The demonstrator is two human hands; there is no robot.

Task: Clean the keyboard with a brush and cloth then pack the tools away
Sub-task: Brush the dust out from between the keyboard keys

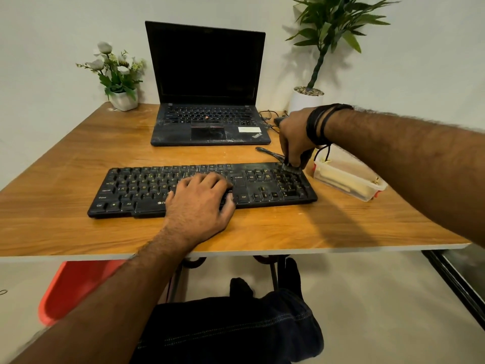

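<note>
A black keyboard [136, 187] lies across the middle of the wooden table [78, 232]. My left hand [202, 203] rests flat on its keys near the centre, fingers spread. At the keyboard's far right corner my right hand [295, 137] grips a small dark brush [290, 169], bristles down on the number pad. Most of the brush handle is hidden inside the hand. A clear plastic container [349, 177] with a pale yellow cloth inside sits just right of the keyboard.
An open black laptop [210, 101] stands behind the keyboard, with cables [267, 153] trailing to its right. A small flower pot [119, 74] is at the back left, a tall potted plant [315, 74] at the back right. A red chair [70, 287] shows under the table.
</note>
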